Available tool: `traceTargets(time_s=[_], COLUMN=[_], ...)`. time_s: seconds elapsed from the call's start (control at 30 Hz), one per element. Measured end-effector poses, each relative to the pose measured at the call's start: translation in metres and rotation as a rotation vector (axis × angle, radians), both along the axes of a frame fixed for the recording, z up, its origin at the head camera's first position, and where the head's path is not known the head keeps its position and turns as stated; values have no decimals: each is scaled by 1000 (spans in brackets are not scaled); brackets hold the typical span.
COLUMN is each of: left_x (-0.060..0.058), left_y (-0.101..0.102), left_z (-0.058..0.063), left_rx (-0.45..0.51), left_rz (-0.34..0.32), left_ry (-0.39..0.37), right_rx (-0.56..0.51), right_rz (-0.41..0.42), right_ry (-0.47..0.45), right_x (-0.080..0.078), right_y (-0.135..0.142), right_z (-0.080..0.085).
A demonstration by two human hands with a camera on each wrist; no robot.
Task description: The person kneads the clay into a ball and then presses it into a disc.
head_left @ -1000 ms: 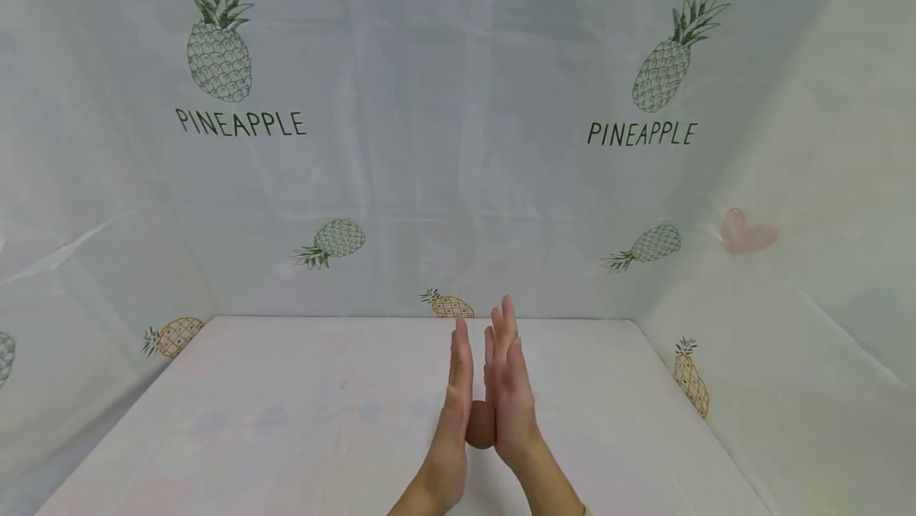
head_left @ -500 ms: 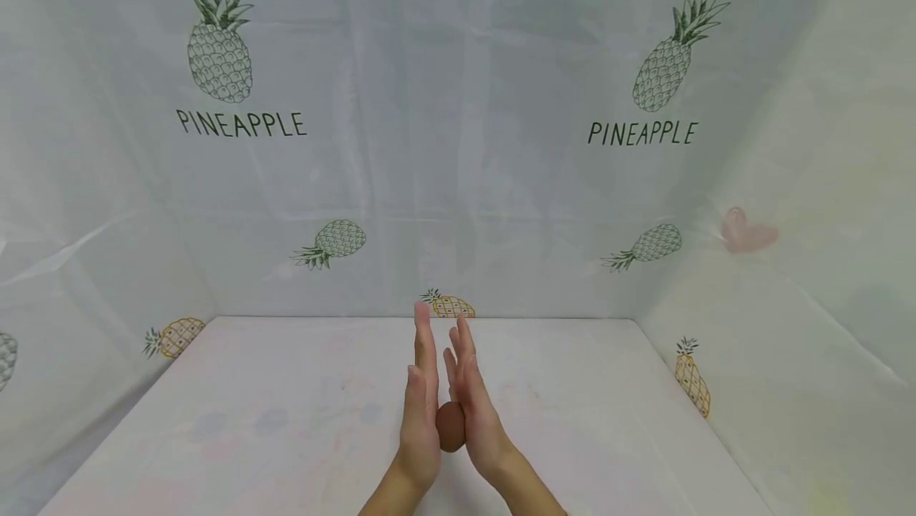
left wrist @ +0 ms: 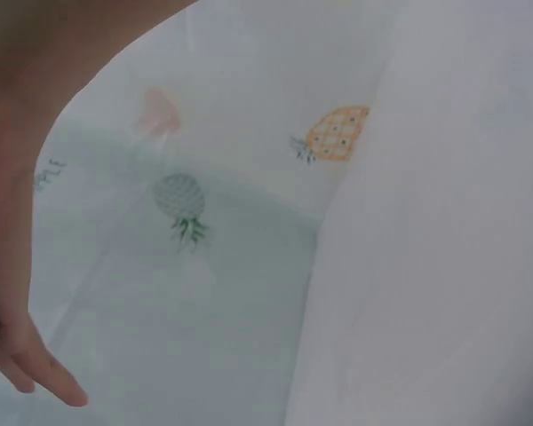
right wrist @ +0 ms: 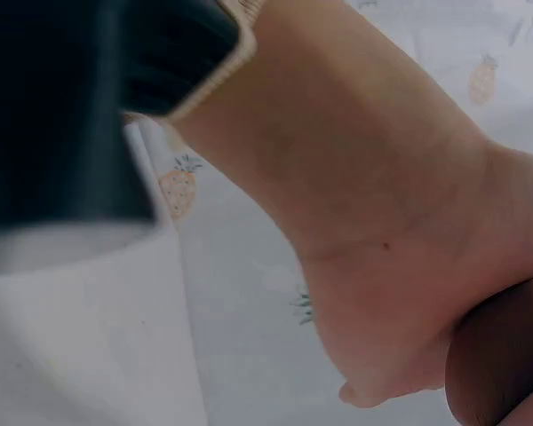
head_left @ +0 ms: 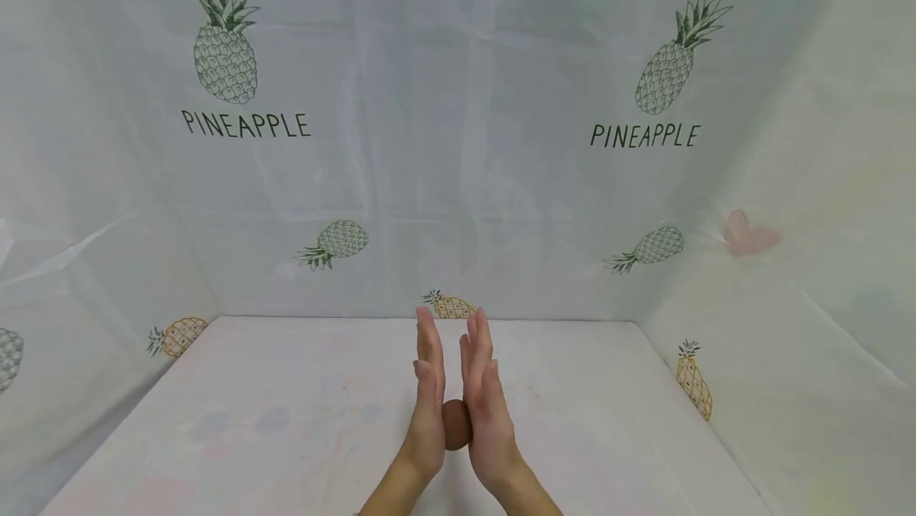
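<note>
A smooth, matte brown ball [head_left: 456, 425] sits pressed between two upright palms in the head view. My left hand [head_left: 426, 413] flanks it on the left, fingers straight and pointing up and away. On the ball's other side my right hand [head_left: 487, 413] lies flat against it, fingers also extended. Both sets of fingertips reach nearly the same height. Close up in the right wrist view, part of the brown ball [right wrist: 497, 355] shows at the lower right against a hand. The palm faces touching the ball are hidden.
A white table [head_left: 286, 420] with faint coloured stains spreads beneath the hands. Behind it hangs a pale sheet [head_left: 458, 142] printed with pineapples, and similar sheeting [head_left: 809, 325] closes in the sides. A dark band [right wrist: 62, 115] fills the upper left of the right wrist view.
Hands and ball shifted left, then slightly back right. The palms slid against each other: right fingertips were farther forward first, then the left ones, and now they are nearly level.
</note>
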State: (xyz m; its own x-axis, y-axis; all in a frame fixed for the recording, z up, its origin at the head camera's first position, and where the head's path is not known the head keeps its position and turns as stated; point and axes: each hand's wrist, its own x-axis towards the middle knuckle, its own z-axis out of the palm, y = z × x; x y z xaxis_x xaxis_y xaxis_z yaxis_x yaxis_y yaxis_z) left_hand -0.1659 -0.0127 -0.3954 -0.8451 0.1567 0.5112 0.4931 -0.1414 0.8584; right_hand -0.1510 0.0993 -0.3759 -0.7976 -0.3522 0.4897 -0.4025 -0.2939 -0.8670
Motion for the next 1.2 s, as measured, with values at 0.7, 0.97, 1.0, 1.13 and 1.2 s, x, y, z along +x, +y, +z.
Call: traceTargets(time_s=[0.7,0.97,1.0,1.13,1.2], left_x=[26,24,23,16,12], left_y=[17,15,14,10,7], left_z=[2,3,2,3,4], left_rx=[-56,-39,-33,6,29], left_rz=[-210,-123,-112,-90,-71], left_ry=[15,123,121,68,37], right_rx=[-121,-19,-4,48,63], right_rz=[-244,-76,-52,34,64], right_ry=[-8,-77,-84,-97,-106], right_x=[-23,-28,-27,-24,-21], right_y=[19,14,13,7,4], right_z=[0,-14,-15,-19,-19])
